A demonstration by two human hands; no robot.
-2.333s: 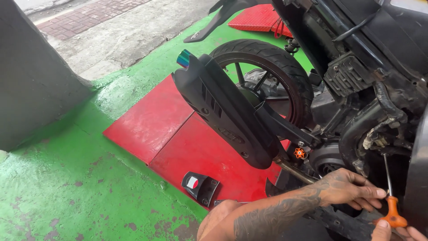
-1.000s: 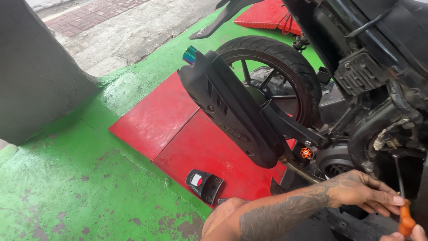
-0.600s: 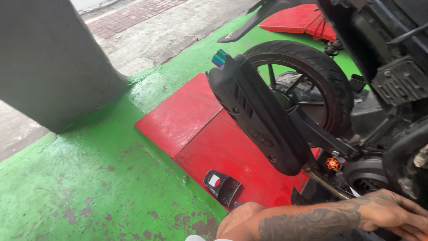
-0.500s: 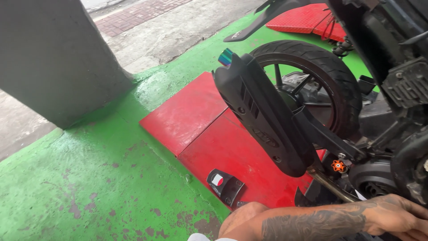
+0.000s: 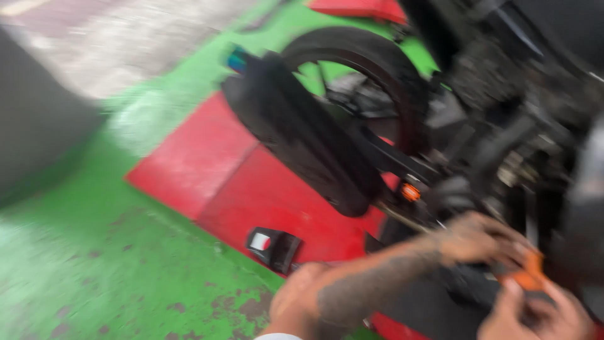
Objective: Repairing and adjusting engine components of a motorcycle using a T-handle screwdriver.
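The frame is motion-blurred. My left hand (image 5: 484, 239), on a tattooed forearm, reaches to the lower engine area of a black motorcycle (image 5: 516, 107); its fingertips meet an orange-handled screwdriver (image 5: 527, 272). My right hand (image 5: 535, 311) comes up from the bottom right corner and grips that orange handle. The screwdriver's shaft points up into the engine parts and is hard to make out. A small orange cap (image 5: 410, 191) sits on the frame just left of my left hand.
The black exhaust muffler (image 5: 302, 138) slants in front of the rear tyre (image 5: 371, 63). The bike stands on a red platform (image 5: 207, 164) over a green floor (image 5: 94, 264). A small black part with a white patch (image 5: 272, 247) lies at the platform's edge. A grey pillar (image 5: 38, 126) stands at left.
The view swung left, then back right and closer. The orange screwdriver and my right hand are back in sight, with my left hand still at the engine.
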